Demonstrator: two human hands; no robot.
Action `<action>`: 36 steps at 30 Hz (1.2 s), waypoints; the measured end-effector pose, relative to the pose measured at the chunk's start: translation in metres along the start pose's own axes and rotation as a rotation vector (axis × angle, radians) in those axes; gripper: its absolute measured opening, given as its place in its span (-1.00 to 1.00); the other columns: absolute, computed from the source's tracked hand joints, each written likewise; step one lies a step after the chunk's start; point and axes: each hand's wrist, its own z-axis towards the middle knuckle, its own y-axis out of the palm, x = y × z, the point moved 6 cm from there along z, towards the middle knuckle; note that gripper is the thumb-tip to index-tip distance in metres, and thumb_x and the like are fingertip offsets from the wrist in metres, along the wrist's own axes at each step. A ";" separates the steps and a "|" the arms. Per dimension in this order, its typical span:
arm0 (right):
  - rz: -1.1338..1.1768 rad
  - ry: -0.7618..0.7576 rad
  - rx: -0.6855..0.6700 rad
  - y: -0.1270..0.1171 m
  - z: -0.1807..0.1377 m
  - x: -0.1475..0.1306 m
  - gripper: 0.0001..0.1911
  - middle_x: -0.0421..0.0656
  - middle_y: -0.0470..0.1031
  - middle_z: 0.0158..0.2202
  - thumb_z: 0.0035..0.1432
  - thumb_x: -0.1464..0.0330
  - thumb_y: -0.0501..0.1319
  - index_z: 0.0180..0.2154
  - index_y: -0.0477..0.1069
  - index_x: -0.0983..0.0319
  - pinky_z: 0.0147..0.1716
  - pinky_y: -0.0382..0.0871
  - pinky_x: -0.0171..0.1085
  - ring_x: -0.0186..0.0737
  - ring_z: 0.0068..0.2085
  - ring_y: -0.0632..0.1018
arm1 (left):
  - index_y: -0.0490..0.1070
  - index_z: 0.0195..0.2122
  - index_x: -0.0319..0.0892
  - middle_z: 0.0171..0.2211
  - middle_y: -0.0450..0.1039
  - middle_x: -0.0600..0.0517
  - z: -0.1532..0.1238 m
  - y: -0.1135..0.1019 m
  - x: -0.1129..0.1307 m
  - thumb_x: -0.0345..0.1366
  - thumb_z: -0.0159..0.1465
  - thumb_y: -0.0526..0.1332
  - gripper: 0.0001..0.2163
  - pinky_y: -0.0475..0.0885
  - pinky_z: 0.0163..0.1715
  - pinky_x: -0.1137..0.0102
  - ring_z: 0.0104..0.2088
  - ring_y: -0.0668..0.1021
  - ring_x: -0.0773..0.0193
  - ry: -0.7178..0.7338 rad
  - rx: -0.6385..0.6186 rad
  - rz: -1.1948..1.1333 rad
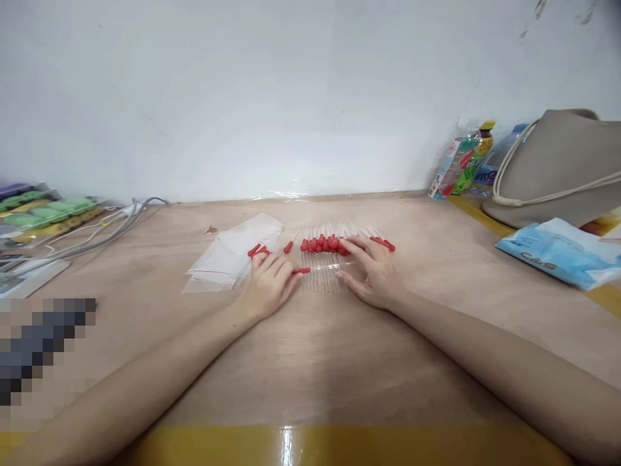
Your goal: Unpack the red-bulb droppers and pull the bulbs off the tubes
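Note:
A row of several clear glass droppers with red rubber bulbs (pixel 326 244) lies on the wooden table (pixel 310 349) near the wall. My right hand (pixel 371 275) rests flat on the right part of that row, fingers stretched out. My left hand (pixel 269 285) sits just left of the row, fingers curled, pinching one dropper with a red bulb (pixel 301 271). Two or three loose red-bulbed droppers (pixel 257 250) lie by its fingertips, next to a stack of clear plastic bags (pixel 233 255).
A grey cable (pixel 116 226) and green packets (pixel 48 213) lie at the far left. At the right stand bottles (pixel 463 165), a beige bag (pixel 557 168) and a blue-and-white pouch (pixel 563 252). Yellow tape (pixel 310 446) edges the table front.

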 end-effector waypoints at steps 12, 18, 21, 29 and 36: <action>-0.004 -0.188 -0.145 0.010 -0.001 -0.016 -0.80 -0.17 0.49 -0.15 0.17 0.26 0.11 -0.25 0.48 0.10 0.04 0.06 -0.04 -0.18 -0.02 0.39 | 0.38 -0.28 -0.16 -0.29 0.51 0.01 0.002 0.001 0.012 -0.27 0.26 0.08 -0.87 0.17 -0.15 0.23 -0.19 0.47 0.19 0.068 0.047 -0.096; 0.002 -0.221 -0.114 0.010 -0.001 -0.019 -0.81 -0.19 0.49 -0.16 0.16 0.25 0.12 -0.24 0.49 0.07 0.02 0.09 -0.06 -0.20 -0.07 0.41 | 0.42 -0.17 -0.07 -0.06 0.43 0.02 0.005 0.009 0.018 -0.21 0.24 0.12 -0.82 0.11 0.02 0.14 0.00 0.39 0.14 0.154 0.019 -0.145; -0.001 -0.213 -0.123 0.011 0.000 -0.021 -0.80 -0.18 0.50 -0.15 0.16 0.24 0.12 -0.22 0.48 0.09 0.03 0.08 -0.04 -0.19 -0.07 0.42 | 0.43 -0.22 -0.09 -0.12 0.47 0.05 0.005 0.012 0.019 -0.24 0.25 0.11 -0.85 0.13 0.05 0.15 -0.02 0.41 0.19 0.165 0.020 -0.167; 0.100 -0.251 -0.145 0.021 0.000 -0.024 -0.78 -0.19 0.55 -0.21 0.20 0.31 0.09 -0.18 0.46 0.15 0.07 0.20 -0.04 -0.19 -0.05 0.47 | 0.44 -0.24 -0.13 -0.19 0.51 0.03 0.007 0.012 0.024 -0.27 0.26 0.09 -0.84 0.14 0.11 0.13 -0.02 0.43 0.20 0.203 0.015 -0.182; 0.234 -0.335 -0.074 0.022 -0.007 -0.025 -0.79 -0.06 0.53 -0.17 0.19 0.40 0.07 -0.19 0.45 0.23 0.04 0.33 -0.09 -0.21 -0.05 0.49 | 0.42 -0.22 -0.15 -0.15 0.50 0.03 0.010 0.010 0.027 -0.30 0.29 0.04 -0.82 -0.11 0.20 0.03 0.05 0.39 0.18 0.234 -0.052 -0.180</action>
